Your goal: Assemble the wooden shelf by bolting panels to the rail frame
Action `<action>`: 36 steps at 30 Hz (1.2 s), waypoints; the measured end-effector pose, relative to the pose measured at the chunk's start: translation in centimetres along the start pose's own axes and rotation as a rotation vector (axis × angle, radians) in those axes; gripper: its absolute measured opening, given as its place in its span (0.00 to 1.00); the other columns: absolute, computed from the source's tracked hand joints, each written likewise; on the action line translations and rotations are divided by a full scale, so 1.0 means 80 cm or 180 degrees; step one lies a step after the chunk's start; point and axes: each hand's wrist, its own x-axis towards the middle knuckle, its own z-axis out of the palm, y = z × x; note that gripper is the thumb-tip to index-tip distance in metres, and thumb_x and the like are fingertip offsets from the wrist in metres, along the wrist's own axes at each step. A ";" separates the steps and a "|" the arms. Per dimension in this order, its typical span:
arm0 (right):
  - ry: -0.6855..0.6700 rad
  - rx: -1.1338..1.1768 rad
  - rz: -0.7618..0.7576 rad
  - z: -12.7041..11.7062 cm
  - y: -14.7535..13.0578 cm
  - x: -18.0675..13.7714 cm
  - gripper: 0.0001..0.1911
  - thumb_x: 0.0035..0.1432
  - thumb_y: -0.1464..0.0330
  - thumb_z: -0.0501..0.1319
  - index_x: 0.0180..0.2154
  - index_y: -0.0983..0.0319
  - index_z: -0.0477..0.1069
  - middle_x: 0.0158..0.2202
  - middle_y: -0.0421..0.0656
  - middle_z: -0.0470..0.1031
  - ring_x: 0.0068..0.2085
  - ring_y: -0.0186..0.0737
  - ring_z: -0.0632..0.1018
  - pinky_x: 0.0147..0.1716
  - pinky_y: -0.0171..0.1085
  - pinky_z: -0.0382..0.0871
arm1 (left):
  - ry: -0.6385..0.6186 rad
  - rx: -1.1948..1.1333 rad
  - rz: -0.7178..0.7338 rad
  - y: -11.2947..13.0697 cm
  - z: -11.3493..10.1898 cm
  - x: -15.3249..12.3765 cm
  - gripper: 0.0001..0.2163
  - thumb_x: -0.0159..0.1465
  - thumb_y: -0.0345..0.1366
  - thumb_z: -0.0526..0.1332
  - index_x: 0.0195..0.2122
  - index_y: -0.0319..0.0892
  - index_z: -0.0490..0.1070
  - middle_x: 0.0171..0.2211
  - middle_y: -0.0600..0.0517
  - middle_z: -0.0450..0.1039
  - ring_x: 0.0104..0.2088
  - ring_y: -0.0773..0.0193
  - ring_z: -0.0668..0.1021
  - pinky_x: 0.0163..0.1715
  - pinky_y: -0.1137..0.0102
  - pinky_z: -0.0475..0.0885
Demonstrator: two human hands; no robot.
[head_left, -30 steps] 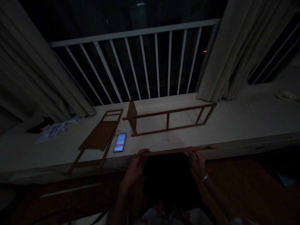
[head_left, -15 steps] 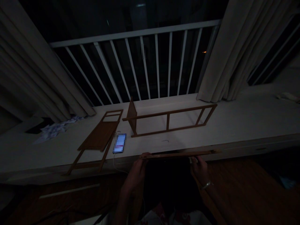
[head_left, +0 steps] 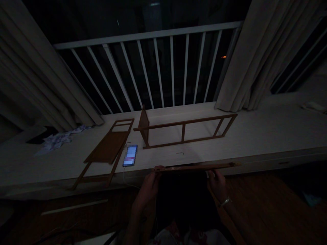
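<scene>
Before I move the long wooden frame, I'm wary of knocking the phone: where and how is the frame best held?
Probably by its middle crossbar, from the near side: open gaps flank that bar, it sits around mid-length, and the phone lies towards the left end.

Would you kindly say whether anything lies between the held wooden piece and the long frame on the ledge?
A thin bent rod lies on the ledge between the wooden piece and long frame. Nothing visible separates left hand or right hand from the piece.

A wooden strip [head_left: 194, 168] is held by the left hand [head_left: 150, 183] and right hand [head_left: 217, 182]; on the far ledge [head_left: 258, 136], a lit phone [head_left: 130, 155] is flanked left and right by wooden frames [head_left: 183, 132].
</scene>
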 end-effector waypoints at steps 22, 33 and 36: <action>-0.0417 0.0242 0.0286 -0.017 -0.011 0.008 0.15 0.56 0.58 0.56 0.37 0.63 0.70 0.35 0.48 0.76 0.36 0.45 0.76 0.35 0.42 0.70 | -0.0116 0.0230 -0.0052 -0.009 -0.008 -0.001 0.14 0.63 0.37 0.48 0.45 0.40 0.68 0.48 0.44 0.71 0.49 0.59 0.72 0.52 0.65 0.65; -0.0196 0.0872 0.0489 -0.056 0.000 0.022 0.12 0.57 0.61 0.53 0.25 0.60 0.66 0.24 0.41 0.69 0.30 0.40 0.72 0.33 0.38 0.66 | -0.0068 0.0637 -0.0082 -0.014 -0.009 0.002 0.12 0.63 0.38 0.48 0.36 0.40 0.70 0.37 0.45 0.74 0.39 0.59 0.74 0.43 0.65 0.69; -0.0510 0.0983 0.0585 -0.057 -0.001 0.020 0.15 0.58 0.61 0.52 0.23 0.60 0.66 0.23 0.41 0.68 0.28 0.39 0.71 0.31 0.37 0.65 | -0.0073 0.0660 -0.0108 -0.019 -0.008 0.002 0.13 0.63 0.38 0.49 0.36 0.39 0.70 0.38 0.44 0.73 0.41 0.58 0.74 0.45 0.64 0.68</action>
